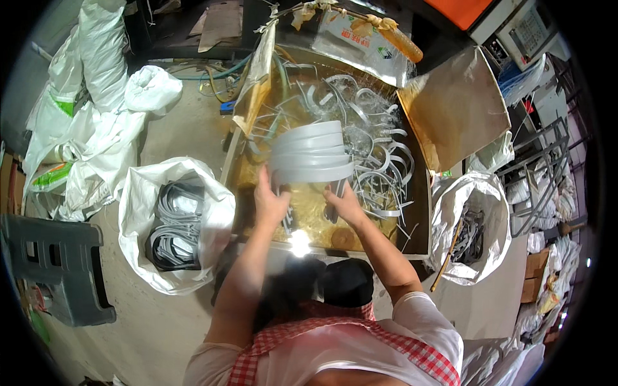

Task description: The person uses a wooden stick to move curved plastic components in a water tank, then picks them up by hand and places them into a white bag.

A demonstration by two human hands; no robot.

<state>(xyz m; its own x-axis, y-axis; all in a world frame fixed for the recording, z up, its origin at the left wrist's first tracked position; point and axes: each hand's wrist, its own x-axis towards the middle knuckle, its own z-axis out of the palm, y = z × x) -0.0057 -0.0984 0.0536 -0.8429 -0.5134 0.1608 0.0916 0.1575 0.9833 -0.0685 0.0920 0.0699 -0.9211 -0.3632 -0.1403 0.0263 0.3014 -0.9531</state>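
A stack of curved grey plastic strips point(312, 154), nested in a U shape, is held up in front of me. The fingers of my left hand point(273, 201) are closed around its left end. My right hand point(346, 204) grips the right ends of the strips. Beneath the stack is a wide tub point(421, 215) of yellowish water. Many loose curled strips point(386, 164) lie in the water, mostly at the middle and right. The stack hides part of the tub behind it.
To the left stands a white woven sack point(138, 241) holding bundled grey strips point(177, 225). Another white sack point(444, 244) at the right has dark pieces and a thin stick point(445, 260). A grey plastic stool point(61, 270) is far left. Cardboard point(457, 106) leans at the tub's right side.
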